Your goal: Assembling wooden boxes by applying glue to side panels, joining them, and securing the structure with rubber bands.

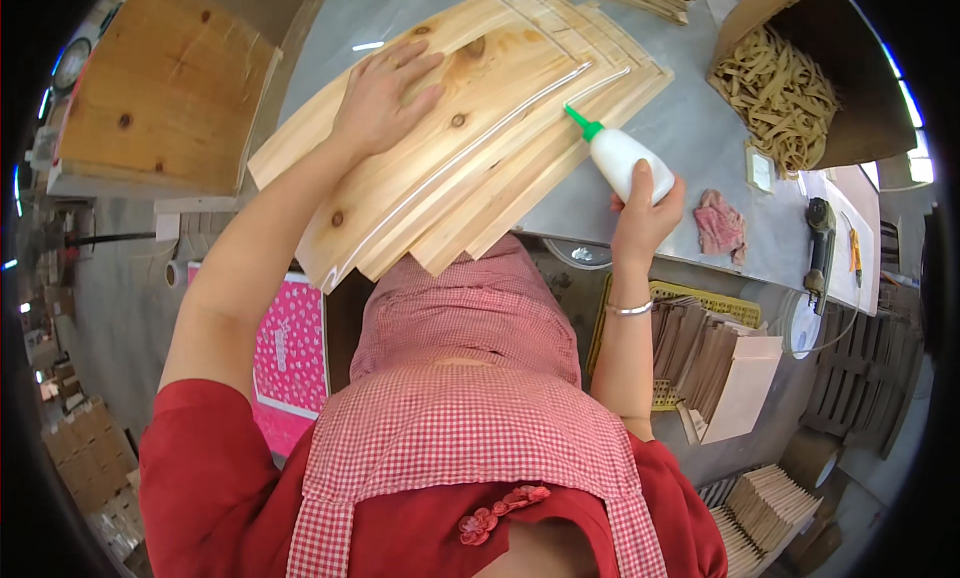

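Several pale wooden boards (425, 178) lie overlapped like steps on the grey worktable, their near ends jutting past its edge. My left hand (388, 98) rests on the top board with its fingers spread. In my right hand (648, 210) is a white glue bottle (622, 161) with a green nozzle, tilted so the tip is at a lower board's edge. A white line of glue (440, 183) runs along the edge of the top board, and another shorter line (605, 81) shows on the board below it, close to the nozzle.
At the right, a cardboard box (858, 78) spills tan strips (775, 98) onto the worktable (690, 128). Nearby lie a pink cloth (720, 226) and a black power tool (820, 243). A large wooden panel (160, 88) stands left. Below the table, a yellow crate (730, 306) holds thin boards.
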The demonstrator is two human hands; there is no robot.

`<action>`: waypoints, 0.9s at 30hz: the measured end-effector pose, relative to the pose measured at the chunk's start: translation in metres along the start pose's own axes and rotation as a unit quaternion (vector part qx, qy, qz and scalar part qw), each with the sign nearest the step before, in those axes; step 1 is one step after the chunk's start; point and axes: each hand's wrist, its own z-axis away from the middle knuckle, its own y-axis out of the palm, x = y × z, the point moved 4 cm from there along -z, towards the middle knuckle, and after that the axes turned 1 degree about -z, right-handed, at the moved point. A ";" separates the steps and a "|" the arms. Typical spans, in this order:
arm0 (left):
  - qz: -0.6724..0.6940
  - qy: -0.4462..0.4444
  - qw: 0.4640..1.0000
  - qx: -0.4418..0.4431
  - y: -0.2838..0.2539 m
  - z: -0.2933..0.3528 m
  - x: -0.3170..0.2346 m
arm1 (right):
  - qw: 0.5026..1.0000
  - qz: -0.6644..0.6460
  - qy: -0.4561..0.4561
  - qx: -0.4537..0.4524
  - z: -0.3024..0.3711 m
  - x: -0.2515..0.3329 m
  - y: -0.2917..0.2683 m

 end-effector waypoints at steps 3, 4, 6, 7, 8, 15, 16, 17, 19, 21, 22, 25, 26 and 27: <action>-0.005 0.006 1.000 -0.012 0.001 0.001 0.000 | 0.999 0.036 -0.008 0.039 0.037 0.007 0.000; -0.010 0.011 1.000 -0.021 0.001 0.001 0.000 | 0.997 0.051 -0.023 0.052 0.048 0.009 0.003; -0.014 0.013 0.999 -0.030 0.001 0.001 -0.001 | 0.995 0.056 -0.020 0.074 0.070 0.014 0.005; -0.014 0.011 0.999 -0.029 0.001 0.001 -0.001 | 0.993 0.059 -0.036 0.100 0.082 0.018 0.007; -0.018 -0.003 1.000 -0.014 0.002 0.001 0.000 | 0.990 0.061 -0.048 0.119 0.093 0.022 0.009; 0.028 -0.016 0.999 0.005 -0.004 0.004 -0.003 | 0.961 0.047 -0.072 0.265 0.163 0.041 0.027; 0.031 -0.016 0.999 0.006 -0.005 0.004 -0.004 | 0.955 0.041 -0.059 0.286 0.169 0.042 0.030; 0.034 -0.015 0.999 0.008 -0.006 0.004 -0.005 | 0.950 0.035 -0.047 0.307 0.174 0.042 0.032; 0.038 -0.021 0.999 0.010 -0.006 0.004 -0.005 | 0.937 0.038 -0.076 0.339 0.178 0.044 0.036; 0.041 -0.021 0.999 0.009 -0.006 0.004 -0.005 | 0.921 0.057 -0.118 0.367 0.178 0.046 0.038; 0.042 -0.020 0.999 0.008 -0.006 0.004 -0.004 | 0.932 0.045 -0.103 0.345 0.175 0.045 0.036; 0.044 -0.026 0.999 0.009 -0.003 0.004 -0.001 | 0.949 0.033 -0.063 0.307 0.170 0.041 0.034; 0.045 -0.028 0.999 0.010 -0.002 0.004 0.001 | 0.946 0.046 -0.054 0.317 0.171 0.039 0.035; 0.039 -0.024 0.999 0.010 -0.001 0.003 0.001 | 0.945 0.051 -0.051 0.318 0.172 0.038 0.036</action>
